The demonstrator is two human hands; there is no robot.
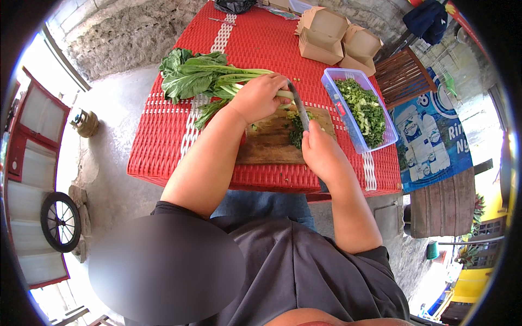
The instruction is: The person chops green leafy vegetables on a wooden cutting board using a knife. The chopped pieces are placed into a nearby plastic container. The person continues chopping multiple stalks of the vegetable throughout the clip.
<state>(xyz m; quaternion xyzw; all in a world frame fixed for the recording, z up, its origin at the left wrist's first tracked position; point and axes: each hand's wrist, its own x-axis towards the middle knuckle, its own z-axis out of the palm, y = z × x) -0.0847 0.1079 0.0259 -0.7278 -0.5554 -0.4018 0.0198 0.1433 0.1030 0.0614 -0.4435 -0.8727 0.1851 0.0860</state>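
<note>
My left hand [261,99] is closed around the pale stems of a bunch of leafy greens [193,79], whose broad leaves spread to the left across the table. My right hand [326,149] grips a knife [298,103]. Its blade points away from me and stands against the cut stem ends, just right of my left fingers. Beneath both hands lies a wooden cutting board [266,146]. Chopped green bits [296,135] are on it near the blade, partly hidden by my right hand. To the right, a clear plastic container [346,126] holds chopped greens [365,108].
The red woven table [261,46] has white bands. Open brown cardboard boxes [321,46] stand at its far right. A small knife-like utensil [222,22] and a black plastic bag [235,5] lie at the far left. A slatted wooden chair [405,79] stands beyond the right edge.
</note>
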